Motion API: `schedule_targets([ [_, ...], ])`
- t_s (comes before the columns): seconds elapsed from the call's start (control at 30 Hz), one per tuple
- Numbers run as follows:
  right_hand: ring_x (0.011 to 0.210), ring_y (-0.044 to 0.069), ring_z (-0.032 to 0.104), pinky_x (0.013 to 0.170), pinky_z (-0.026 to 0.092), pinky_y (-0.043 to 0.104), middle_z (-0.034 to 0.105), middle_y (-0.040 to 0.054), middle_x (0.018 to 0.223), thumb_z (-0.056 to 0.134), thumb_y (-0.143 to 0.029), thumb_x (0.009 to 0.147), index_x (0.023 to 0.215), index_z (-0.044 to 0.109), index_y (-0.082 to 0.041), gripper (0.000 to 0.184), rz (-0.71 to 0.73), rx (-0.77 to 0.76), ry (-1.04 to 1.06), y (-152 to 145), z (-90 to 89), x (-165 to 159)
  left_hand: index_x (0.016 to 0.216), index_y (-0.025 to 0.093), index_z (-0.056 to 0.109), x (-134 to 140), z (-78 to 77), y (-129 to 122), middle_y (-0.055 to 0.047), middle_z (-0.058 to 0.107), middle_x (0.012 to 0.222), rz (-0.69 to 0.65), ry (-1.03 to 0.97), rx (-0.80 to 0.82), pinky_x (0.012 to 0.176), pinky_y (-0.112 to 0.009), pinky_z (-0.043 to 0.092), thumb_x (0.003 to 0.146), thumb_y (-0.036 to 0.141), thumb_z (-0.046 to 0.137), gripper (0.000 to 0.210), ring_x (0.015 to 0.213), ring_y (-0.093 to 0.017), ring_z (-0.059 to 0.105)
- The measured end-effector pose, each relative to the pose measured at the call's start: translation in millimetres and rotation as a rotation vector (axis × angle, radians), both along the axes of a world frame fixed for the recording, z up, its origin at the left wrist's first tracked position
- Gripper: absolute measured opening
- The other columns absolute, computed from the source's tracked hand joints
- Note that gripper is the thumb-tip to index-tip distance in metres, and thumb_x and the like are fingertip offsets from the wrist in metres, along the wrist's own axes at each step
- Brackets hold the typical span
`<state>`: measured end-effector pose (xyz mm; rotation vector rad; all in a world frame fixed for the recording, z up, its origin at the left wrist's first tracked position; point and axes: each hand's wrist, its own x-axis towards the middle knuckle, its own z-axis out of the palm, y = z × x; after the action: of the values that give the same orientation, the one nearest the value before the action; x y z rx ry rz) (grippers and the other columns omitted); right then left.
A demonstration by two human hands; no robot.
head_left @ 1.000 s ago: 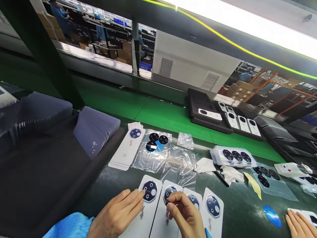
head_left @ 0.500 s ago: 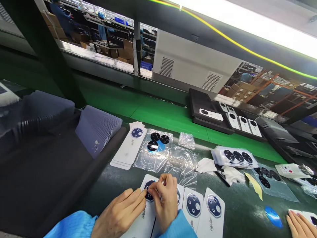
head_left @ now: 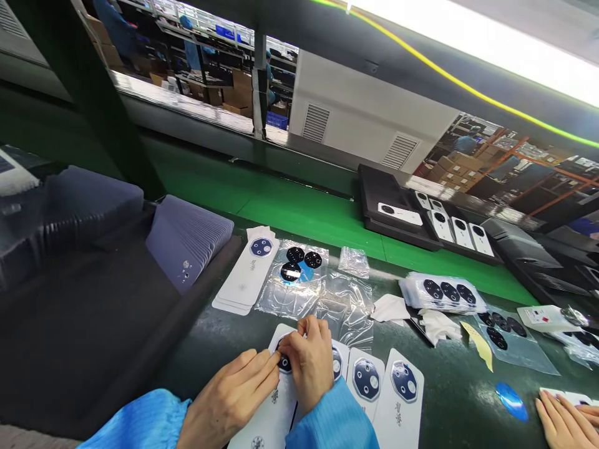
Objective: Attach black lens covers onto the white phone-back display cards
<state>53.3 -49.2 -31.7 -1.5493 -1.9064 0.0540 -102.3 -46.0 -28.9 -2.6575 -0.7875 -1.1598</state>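
A white phone back cover [head_left: 266, 419] lies on the table under my hands, its dark round camera area [head_left: 284, 364] partly hidden by fingers. My left hand [head_left: 234, 394], fingers pressed together, touches the left edge of that area; its thumb is out of sight. Above the same spot my right hand [head_left: 309, 362] is closed in a pinch, thumb and index tip at the camera area. Whatever either hand pinches is too small or hidden. To the right lie more white covers with dark blue camera areas, including one cover [head_left: 366, 380] and an outer one [head_left: 401, 399].
Stacked white covers [head_left: 241, 284] and black lens discs [head_left: 296, 255] on clear film are behind my hands. Grey-blue sheets [head_left: 187, 234] stand at left. White cloths [head_left: 390, 310], a blue film disc [head_left: 511, 401] and another person's hand [head_left: 564, 421] are at right.
My right hand has tipped slightly over the camera area, its fingers covering more of it. Both hands stay at the same cover. The view has shifted slightly.
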Motion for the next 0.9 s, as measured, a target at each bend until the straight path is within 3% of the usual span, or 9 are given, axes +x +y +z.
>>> schedule_targets([
  [0.2,0.074,0.016,0.044,0.066,0.038,0.029,0.044,-0.0015,0.074,0.068,0.006,0.067,0.063,0.064,-0.021,0.028,-0.071,-0.027,0.291,1.6,-0.3,0.9,0.083,0.013,0.063,-0.1,3.4,0.5,-0.002,0.073,0.087,0.002,-0.001,0.027,0.088,-0.026,0.038,0.101,0.007,0.018,0.049,0.084,-0.011,0.06],
  [0.4,0.08,0.018,0.043,0.068,0.037,0.029,0.044,0.0013,0.084,0.059,0.0,0.079,0.076,0.061,-0.019,0.02,-0.037,0.064,0.12,-3.4,17.3,5.1,0.084,0.013,0.063,-1.7,1.5,0.2,-0.003,0.072,0.088,-0.004,0.017,0.022,0.089,-0.027,0.038,0.101,0.006,0.019,0.047,0.086,-0.011,0.06],
  [0.57,0.074,0.015,0.039,0.061,0.028,0.027,0.044,0.0001,0.081,0.063,0.005,0.073,0.067,0.058,-0.018,0.024,-0.004,0.117,-0.068,-1.6,8.0,-4.9,0.084,0.014,0.063,-1.4,1.7,-2.4,-0.003,0.073,0.087,0.017,0.017,0.025,0.089,-0.026,0.037,0.101,0.005,0.017,0.05,0.086,-0.01,0.06],
  [0.73,0.077,0.015,0.04,0.063,0.029,0.027,0.045,-0.0008,0.08,0.069,0.004,0.069,0.065,0.06,-0.019,0.025,0.01,0.043,-0.019,2.3,10.8,0.0,0.084,0.014,0.063,-0.2,3.5,-1.3,-0.002,0.073,0.087,0.011,-0.003,0.015,0.089,-0.027,0.038,0.101,0.007,0.018,0.049,0.085,-0.011,0.061],
  [0.9,0.074,0.014,0.039,0.061,0.029,0.026,0.044,-0.001,0.078,0.069,0.005,0.068,0.065,0.059,-0.018,0.025,-0.016,0.085,-0.044,2.2,11.5,-2.3,0.084,0.015,0.063,-0.9,5.6,-1.0,-0.001,0.073,0.086,0.02,0.019,0.016,0.089,-0.026,0.038,0.101,0.005,0.015,0.052,0.084,-0.01,0.062],
])
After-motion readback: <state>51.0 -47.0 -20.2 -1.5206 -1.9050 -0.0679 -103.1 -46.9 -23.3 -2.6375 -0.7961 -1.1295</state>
